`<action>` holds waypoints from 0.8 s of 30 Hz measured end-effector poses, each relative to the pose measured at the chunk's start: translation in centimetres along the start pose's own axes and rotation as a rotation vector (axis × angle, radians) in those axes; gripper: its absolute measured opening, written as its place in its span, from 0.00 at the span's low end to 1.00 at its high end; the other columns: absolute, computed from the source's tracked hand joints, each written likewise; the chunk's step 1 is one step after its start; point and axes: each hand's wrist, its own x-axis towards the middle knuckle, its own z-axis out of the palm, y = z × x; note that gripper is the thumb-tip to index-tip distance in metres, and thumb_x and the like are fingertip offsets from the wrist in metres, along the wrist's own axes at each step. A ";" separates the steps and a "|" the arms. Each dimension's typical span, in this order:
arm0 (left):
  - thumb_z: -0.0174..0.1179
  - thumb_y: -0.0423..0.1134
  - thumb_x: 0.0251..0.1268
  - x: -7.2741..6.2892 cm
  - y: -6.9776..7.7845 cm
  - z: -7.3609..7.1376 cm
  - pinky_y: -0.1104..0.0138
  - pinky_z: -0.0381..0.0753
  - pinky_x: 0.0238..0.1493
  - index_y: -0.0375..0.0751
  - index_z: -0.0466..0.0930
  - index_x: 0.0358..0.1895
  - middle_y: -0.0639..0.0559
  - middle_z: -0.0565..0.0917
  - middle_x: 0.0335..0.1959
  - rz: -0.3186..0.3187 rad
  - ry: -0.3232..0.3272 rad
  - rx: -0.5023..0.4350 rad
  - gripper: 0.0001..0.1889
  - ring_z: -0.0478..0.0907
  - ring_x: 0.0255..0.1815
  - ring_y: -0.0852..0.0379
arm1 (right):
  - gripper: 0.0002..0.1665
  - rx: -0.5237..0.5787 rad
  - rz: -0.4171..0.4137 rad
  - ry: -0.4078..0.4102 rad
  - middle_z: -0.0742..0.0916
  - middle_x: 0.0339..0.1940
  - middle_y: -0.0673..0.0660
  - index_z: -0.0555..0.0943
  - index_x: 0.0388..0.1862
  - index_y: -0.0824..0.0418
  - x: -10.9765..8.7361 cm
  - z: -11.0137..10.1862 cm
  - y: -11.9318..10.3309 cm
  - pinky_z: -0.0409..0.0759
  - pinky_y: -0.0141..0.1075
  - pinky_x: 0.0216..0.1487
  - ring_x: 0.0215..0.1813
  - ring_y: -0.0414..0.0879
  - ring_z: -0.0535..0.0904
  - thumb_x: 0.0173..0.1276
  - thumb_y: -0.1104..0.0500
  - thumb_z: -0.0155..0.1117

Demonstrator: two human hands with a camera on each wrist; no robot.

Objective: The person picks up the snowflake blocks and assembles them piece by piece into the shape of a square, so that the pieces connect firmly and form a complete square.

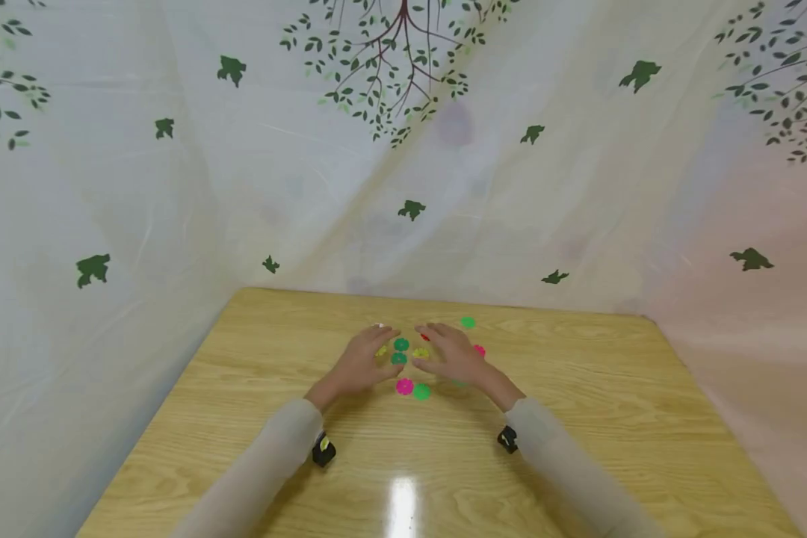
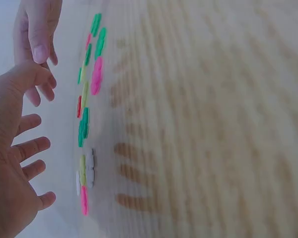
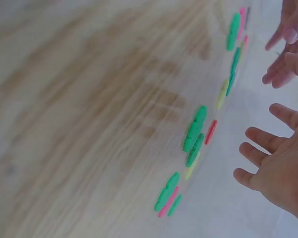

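Observation:
My left hand (image 1: 359,362) and right hand (image 1: 453,355) hang over the table with fingers spread and loosely bent, holding nothing. Between them lie two dark green flower-shaped discs (image 1: 399,359) and a yellow disc (image 1: 421,353). Closer to me, a pink disc (image 1: 405,386) touches or nearly touches a bright green disc (image 1: 421,391). A red disc (image 1: 426,337) is partly hidden by my right fingers. White discs (image 2: 90,168) show below my left hand in the left wrist view. Both wrist views show a gap between the fingers and the discs.
Beyond my right hand lies another green disc (image 1: 468,322), and a second pink disc (image 1: 480,350) is partly covered by that hand. The wooden table (image 1: 578,418) ends at a pale cloth backdrop (image 1: 336,224) with leaf prints. Each wrist carries a small black camera (image 1: 323,450).

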 end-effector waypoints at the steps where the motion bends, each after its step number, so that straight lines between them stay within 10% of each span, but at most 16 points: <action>1: 0.67 0.49 0.65 -0.1 0.2 0.1 0.35 0.62 0.74 0.36 0.71 0.71 0.35 0.74 0.70 0.019 -0.005 0.012 0.35 0.65 0.74 0.31 | 0.40 -0.010 -0.019 -0.005 0.71 0.75 0.72 0.67 0.76 0.62 -0.3 0.0 -0.1 0.60 0.71 0.73 0.76 0.71 0.64 0.73 0.44 0.64; 12: 0.70 0.46 0.60 -1.2 1.3 0.8 0.44 0.73 0.62 0.45 0.86 0.49 0.45 0.81 0.51 0.083 -0.078 0.153 0.16 0.72 0.58 0.43 | 0.23 -0.157 -0.197 -0.046 0.84 0.60 0.60 0.85 0.58 0.57 -3.0 0.5 -1.6 0.71 0.61 0.68 0.65 0.57 0.75 0.67 0.51 0.73; 24: 0.69 0.47 0.65 -1.2 2.0 1.9 0.57 0.70 0.51 0.47 0.89 0.48 0.53 0.82 0.42 0.063 -0.119 0.141 0.13 0.70 0.45 0.54 | 0.12 -0.155 -0.184 -0.047 0.87 0.49 0.56 0.88 0.43 0.59 -2.8 1.4 -1.9 0.73 0.50 0.62 0.55 0.52 0.75 0.62 0.58 0.77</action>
